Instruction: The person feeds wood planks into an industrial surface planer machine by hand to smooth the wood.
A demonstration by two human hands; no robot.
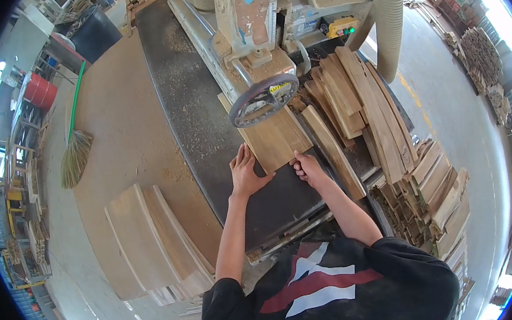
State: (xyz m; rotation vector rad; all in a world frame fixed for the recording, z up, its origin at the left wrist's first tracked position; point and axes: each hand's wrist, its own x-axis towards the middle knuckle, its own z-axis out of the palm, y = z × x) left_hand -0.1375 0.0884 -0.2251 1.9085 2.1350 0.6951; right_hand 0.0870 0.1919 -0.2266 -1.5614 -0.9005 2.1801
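Note:
A flat wooden board lies on the dark machine table, its far part passing under the handwheel. My left hand rests against the board's left edge, fingers stretched out and the thumb spread toward the near corner. At the near right corner, my right hand has its fingers curled, with thumb and forefinger pinching the board. A narrow wooden strip lies just to the right of that hand.
Wood pieces are piled on the table's right side, and a stack of offcuts stands below them. Curved boards lie at left near a broom. A ribbed hose hangs at upper right.

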